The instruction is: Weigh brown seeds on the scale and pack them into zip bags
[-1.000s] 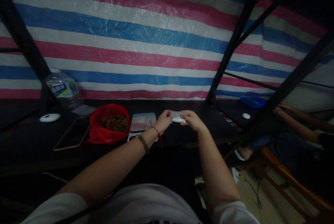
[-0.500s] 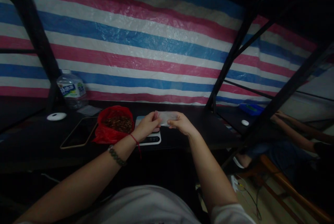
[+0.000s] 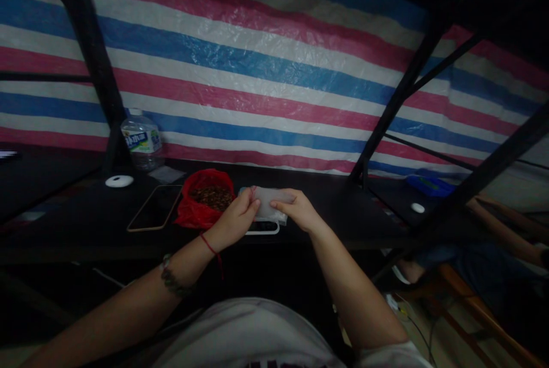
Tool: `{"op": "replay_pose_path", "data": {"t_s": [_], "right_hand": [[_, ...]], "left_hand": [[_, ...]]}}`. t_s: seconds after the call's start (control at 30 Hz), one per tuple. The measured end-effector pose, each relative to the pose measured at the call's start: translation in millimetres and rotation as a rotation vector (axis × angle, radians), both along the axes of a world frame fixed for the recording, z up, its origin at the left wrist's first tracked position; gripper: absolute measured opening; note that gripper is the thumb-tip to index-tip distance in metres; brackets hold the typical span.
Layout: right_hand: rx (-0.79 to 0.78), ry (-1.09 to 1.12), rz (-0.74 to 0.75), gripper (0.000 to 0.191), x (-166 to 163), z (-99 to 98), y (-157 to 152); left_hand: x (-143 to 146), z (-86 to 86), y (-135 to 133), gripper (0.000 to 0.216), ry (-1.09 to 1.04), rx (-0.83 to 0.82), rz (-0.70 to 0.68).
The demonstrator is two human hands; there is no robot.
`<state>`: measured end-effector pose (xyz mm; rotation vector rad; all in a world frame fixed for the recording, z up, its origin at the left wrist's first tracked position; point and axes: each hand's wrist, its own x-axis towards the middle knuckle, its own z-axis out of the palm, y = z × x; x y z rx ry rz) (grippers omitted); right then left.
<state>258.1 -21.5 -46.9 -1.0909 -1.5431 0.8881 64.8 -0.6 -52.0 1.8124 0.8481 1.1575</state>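
Observation:
A small clear plastic bag (image 3: 271,206) is held between both hands over a white scale (image 3: 262,227) on the dark table (image 3: 86,225). My left hand (image 3: 235,219) pinches its left edge and my right hand (image 3: 295,208) pinches its right edge. Just left of the hands sits a red plastic bag (image 3: 205,206) holding brown pieces. Most of the scale is hidden behind the hands and the clear bag.
A phone (image 3: 155,207), a white round disc (image 3: 119,181) and a water bottle (image 3: 141,139) lie to the left. Black frame posts (image 3: 92,59) stand before a striped tarp. At the right, another person's arm (image 3: 506,231) reaches toward a blue tray (image 3: 429,185).
Both hands with the clear bag have moved left and down, from beside the scale to over it. The camera view has swung to the left.

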Motion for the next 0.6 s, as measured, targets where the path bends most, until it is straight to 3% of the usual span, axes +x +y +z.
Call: {"op": "replay_pose_path", "data": {"t_s": [0.17, 0.3, 0.4, 0.5, 0.6], "right_hand": [[-0.042, -0.054, 0.042, 0.028, -19, 1.6, -8], [-0.027, -0.111, 0.062, 0.026, -19, 5.0, -9], [0.000, -0.196, 0.083, 0.027, -2, 14.0, -9], [-0.017, -0.308, 0.100, 0.027, 31, 21.3, -6], [-0.078, -0.339, 0.109, 0.030, 68, 10.8, 2]], "left_hand": [[-7, 4.9, -6, 0.012, 0.048, 0.131, 0.101], [-11, 5.6, -7, 0.014, 0.044, 0.122, 0.128], [-6, 1.9, -5, 0.018, 0.069, 0.067, 0.069], [14, -3.3, -2, 0.017, 0.188, 0.114, -0.014], [45, -10.0, 5, 0.013, 0.330, 0.123, -0.065]]}}
